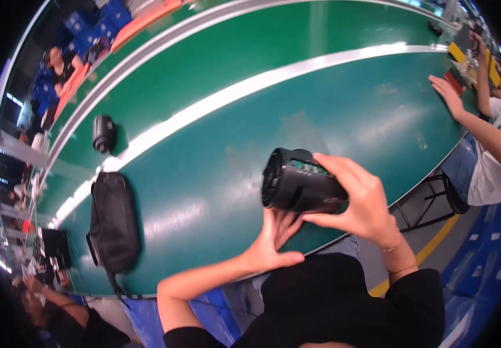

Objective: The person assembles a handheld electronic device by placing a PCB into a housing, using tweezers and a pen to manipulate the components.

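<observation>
A black cylindrical device [299, 184] is held tilted on its side above the bench, its ringed end pointing left. Along its upper side a green circuit board shows through an opening. My right hand [359, 200] wraps round its right end, thumb below and fingers above. Just under the device is my left hand [276, 239], thumb spread away from the fingers. Those fingertips pass behind the device's lower edge, so whether they touch it I cannot tell.
The green bench [204, 174] runs across the view. A black bag [117, 223] lies to the left, with a similar black cylinder [104, 133] beyond it, past the pale rail [215, 97]. At right, a co-worker's hand [448, 95] rests on the bench; a dark stool [450, 191] stands below.
</observation>
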Available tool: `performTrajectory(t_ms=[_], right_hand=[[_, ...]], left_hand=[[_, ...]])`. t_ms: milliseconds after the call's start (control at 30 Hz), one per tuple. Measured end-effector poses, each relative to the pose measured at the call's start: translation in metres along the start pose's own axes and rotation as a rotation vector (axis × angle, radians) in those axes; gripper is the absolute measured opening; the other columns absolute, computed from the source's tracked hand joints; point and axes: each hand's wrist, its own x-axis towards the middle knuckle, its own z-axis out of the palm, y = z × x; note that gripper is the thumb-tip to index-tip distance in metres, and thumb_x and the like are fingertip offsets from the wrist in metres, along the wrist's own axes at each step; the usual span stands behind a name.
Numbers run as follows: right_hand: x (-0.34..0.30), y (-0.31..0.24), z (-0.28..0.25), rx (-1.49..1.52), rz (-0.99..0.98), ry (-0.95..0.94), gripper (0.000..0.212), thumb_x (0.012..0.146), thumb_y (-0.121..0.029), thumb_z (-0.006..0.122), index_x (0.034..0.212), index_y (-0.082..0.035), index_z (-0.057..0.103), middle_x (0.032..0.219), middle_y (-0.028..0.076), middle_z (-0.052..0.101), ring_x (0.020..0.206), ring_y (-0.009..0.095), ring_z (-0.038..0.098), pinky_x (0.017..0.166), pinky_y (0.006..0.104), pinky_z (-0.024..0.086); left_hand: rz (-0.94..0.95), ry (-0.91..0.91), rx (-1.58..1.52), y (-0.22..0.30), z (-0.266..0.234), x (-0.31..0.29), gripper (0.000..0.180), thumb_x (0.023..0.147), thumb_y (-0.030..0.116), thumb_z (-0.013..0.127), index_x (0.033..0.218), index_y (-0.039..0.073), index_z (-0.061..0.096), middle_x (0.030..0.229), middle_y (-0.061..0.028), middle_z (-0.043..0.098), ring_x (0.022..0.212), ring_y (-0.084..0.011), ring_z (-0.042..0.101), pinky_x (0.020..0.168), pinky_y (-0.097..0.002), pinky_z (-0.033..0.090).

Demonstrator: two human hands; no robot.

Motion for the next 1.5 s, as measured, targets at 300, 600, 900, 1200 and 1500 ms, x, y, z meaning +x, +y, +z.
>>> performTrajectory(t_ms=[300,600,900,1200,1500], right_hand=[[-0.041,-0.005,-0.007,0.745,0.058,0.119,0.036,0.075,-0.027,0.051,0.099,0.001,0.052,0.118,0.021,0.041,0.059,0.021,0.058,0.047,0.0281,0.046],[-0.024,-0.033,0.0,1.224,0.206,0.296,0.056,0.084,-0.053,0.029,0.084,0.001,0.045,0.066,0.016,0.052,0.047,0.018,0.049,0.043,0.0259,0.043],[-0.018,-0.03,0.009,0.869,-0.016,0.291,0.021,0.073,-0.017,0.065,0.079,-0.001,0.053,0.065,0.008,0.06,0.056,0.017,0.058,0.054,0.0249,0.046],[-0.023,-0.022,0.013,0.646,-0.084,0.482,0.019,0.072,-0.004,0.06,0.073,-0.003,0.041,0.052,0.006,0.052,0.038,0.013,0.047,0.037,0.0255,0.041],[-0.018,-0.006,-0.004,0.579,-0.05,0.409,0.019,0.072,-0.005,0.062,0.072,-0.004,0.042,0.051,0.005,0.05,0.037,0.013,0.047,0.037,0.0235,0.039]], left_hand=[[-0.027,0.261,-0.238,0.024,-0.006,0.02,0.111,0.057,0.049,0.071,0.133,0.02,-0.004,0.129,-0.014,0.029,0.116,-0.0288,0.037,0.095,-0.046,0.033],[-0.273,-0.014,-0.247,0.02,-0.004,0.019,0.079,0.077,0.054,0.044,0.133,0.013,0.006,0.122,-0.0128,0.032,0.114,-0.0219,0.036,0.095,-0.0357,0.027],[-0.454,-0.085,-0.569,0.025,-0.001,0.027,0.077,0.077,0.05,0.044,0.133,0.01,0.009,0.124,-0.0116,0.035,0.111,-0.0226,0.041,0.094,-0.035,0.032],[-0.461,-0.168,-0.677,0.017,0.002,0.037,0.064,0.084,0.046,0.037,0.133,0.011,0.015,0.128,-0.0086,0.032,0.114,-0.0186,0.038,0.094,-0.0324,0.032],[-0.452,-0.157,-0.629,0.01,0.01,0.054,0.064,0.084,0.047,0.035,0.132,0.011,0.014,0.128,-0.0096,0.031,0.114,-0.0198,0.038,0.094,-0.0328,0.031]])
